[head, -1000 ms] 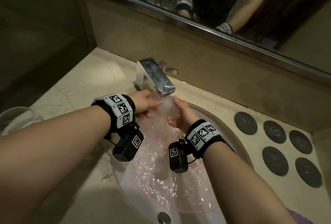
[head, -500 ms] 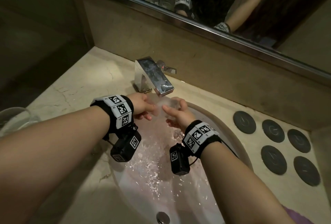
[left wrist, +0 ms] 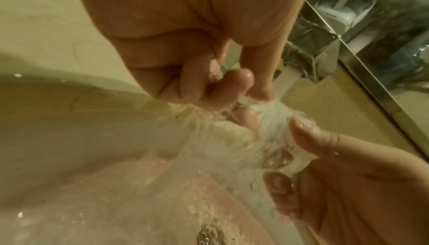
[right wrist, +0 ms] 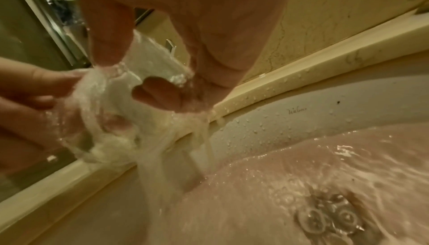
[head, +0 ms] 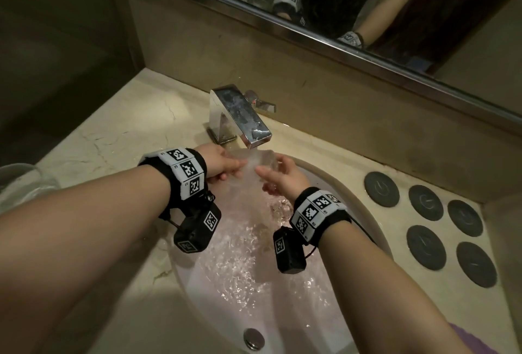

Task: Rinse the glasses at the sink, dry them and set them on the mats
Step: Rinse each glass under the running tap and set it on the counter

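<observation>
Glass (head: 258, 162) sits under the running faucet (head: 240, 114) at the sink's (head: 353, 192) 12 o'clock edge, so you are mid-rinse, I judge; next comes lifting it clear to dry, then carrying it toward the mats (head: 425, 202) at 3 o'clock. Your left hand (head: 223, 165) fingers (left wrist: 232, 83) curl on its 9 o'clock side; your right hand (head: 282, 179) fingers (right wrist: 157, 93) clamp it from 3 o'clock.

Both my forearms reach forward, my left hand (head: 223, 163) and right hand (head: 282, 181) facing each other close together, fingers curled and thumbs pinching the one glass (head: 258, 162) held between them
</observation>
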The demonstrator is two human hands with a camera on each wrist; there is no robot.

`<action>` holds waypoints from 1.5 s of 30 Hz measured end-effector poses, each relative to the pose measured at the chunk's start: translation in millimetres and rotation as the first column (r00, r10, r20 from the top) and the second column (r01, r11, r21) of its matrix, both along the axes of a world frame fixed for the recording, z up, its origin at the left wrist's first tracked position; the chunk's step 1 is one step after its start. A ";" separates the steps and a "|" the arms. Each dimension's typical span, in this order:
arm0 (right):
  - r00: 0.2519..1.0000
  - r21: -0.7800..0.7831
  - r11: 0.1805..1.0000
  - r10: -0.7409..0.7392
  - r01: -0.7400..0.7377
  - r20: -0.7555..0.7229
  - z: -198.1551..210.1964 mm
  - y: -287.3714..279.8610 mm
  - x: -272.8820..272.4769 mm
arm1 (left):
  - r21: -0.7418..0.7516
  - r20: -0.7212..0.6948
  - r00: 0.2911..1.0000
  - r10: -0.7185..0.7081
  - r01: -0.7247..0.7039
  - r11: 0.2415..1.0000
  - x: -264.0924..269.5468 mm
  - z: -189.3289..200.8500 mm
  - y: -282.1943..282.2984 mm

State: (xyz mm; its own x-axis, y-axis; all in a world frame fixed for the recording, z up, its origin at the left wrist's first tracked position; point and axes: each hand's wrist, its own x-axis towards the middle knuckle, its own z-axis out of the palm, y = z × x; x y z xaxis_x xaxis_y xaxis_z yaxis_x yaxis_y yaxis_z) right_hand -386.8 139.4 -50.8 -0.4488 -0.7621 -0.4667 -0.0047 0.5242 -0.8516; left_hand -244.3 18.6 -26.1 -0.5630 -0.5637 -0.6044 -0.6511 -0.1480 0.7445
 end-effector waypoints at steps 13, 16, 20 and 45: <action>0.865 0.092 0.989 0.149 -0.119 -0.480 9.2 -13.6 10.4 | -0.082 0.252 0.967 -0.044 0.067 0.994 3.7 5.1 10.9; 0.795 0.159 0.973 0.226 -0.165 -0.563 15.1 -15.8 12.8 | -0.141 0.277 0.959 -0.060 0.102 0.985 7.5 7.3 11.1; 0.751 0.200 0.961 0.273 -0.190 -0.601 16.0 -18.0 14.4 | -0.178 0.276 0.957 -0.094 0.147 0.973 7.7 8.8 11.2; 0.986 -0.069 0.994 0.074 -0.085 -0.151 -4.8 8.2 8.2 | 0.032 -0.179 0.982 0.061 -0.056 0.998 3.1 -4.5 7.5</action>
